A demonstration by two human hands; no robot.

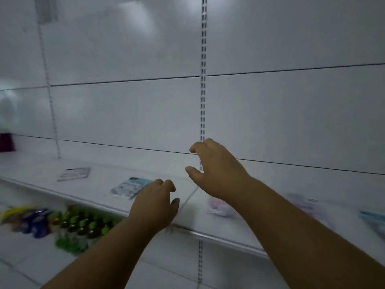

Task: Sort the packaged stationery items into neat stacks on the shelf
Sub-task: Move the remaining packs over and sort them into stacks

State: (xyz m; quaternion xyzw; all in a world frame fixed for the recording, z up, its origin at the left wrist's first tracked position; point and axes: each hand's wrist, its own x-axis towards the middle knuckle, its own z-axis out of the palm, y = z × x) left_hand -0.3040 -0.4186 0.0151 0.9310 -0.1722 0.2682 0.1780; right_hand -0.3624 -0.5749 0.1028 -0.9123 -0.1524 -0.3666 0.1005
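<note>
Flat packaged stationery items lie scattered on a white shelf (100, 184). A grey-white pack (74, 174) lies far left, a blue-white pack (130, 187) sits near the middle. A pinkish pack (218, 206) lies under my right forearm, a pale purple pack (306, 205) is further right, and a blue pack (373, 221) is cut off at the right edge. My left hand (155, 202) hovers over the shelf's front, beside the blue-white pack, fingers curled, holding nothing. My right hand (216, 172) is raised above the shelf, fingers spread, holding nothing.
A slotted upright rail (203, 90) runs down the white back panel. Below the shelf, green-capped bottles (82, 224) and blue and yellow packs (27, 220) stand on a lower level. A dark red object (6, 141) sits at the far left. The picture is motion-blurred.
</note>
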